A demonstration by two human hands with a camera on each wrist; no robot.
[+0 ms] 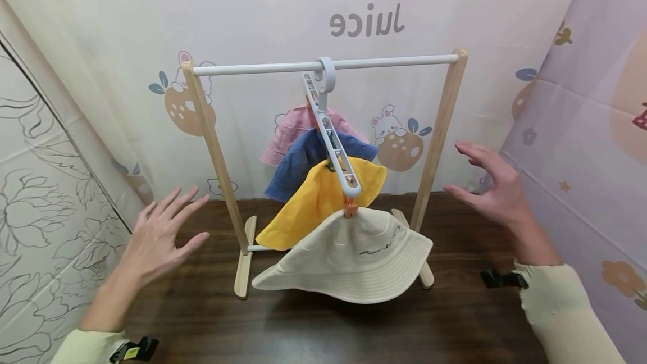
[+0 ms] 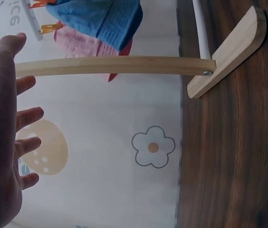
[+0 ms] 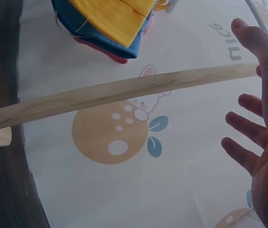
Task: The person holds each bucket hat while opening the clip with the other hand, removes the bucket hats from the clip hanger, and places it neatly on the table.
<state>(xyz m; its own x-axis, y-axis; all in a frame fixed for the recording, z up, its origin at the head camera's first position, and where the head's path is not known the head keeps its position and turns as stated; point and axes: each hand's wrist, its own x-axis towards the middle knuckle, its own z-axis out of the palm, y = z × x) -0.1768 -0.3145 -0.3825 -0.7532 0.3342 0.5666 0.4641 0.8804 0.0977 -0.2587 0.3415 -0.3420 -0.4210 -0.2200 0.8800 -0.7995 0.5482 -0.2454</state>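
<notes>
A small wooden rack [image 1: 218, 156] with a white top bar [image 1: 253, 67] stands on the dark wooden table [image 1: 323, 324]. A white multi-clip hanger [image 1: 328, 133] hangs from the bar and carries a pink hat [image 1: 288, 128], a blue hat [image 1: 298, 167], a yellow hat [image 1: 308, 206] and a cream bucket hat [image 1: 354, 263]. My left hand [image 1: 162, 235] hovers open to the left of the rack, fingers spread, holding nothing. Right of the rack's post [image 1: 440, 139], my right hand [image 1: 492, 187] is also open and empty. The left post [image 2: 110, 65] and foot [image 2: 229, 52] show in the left wrist view, the right post [image 3: 115, 95] in the right wrist view.
A printed curtain backdrop [image 1: 354, 21] with "Juice" lettering and cartoon prints closes off the back. A floral sheet [image 1: 45, 212] hangs on the left and a lilac one [image 1: 591, 145] on the right. The rack's feet [image 1: 245, 265] rest on the table.
</notes>
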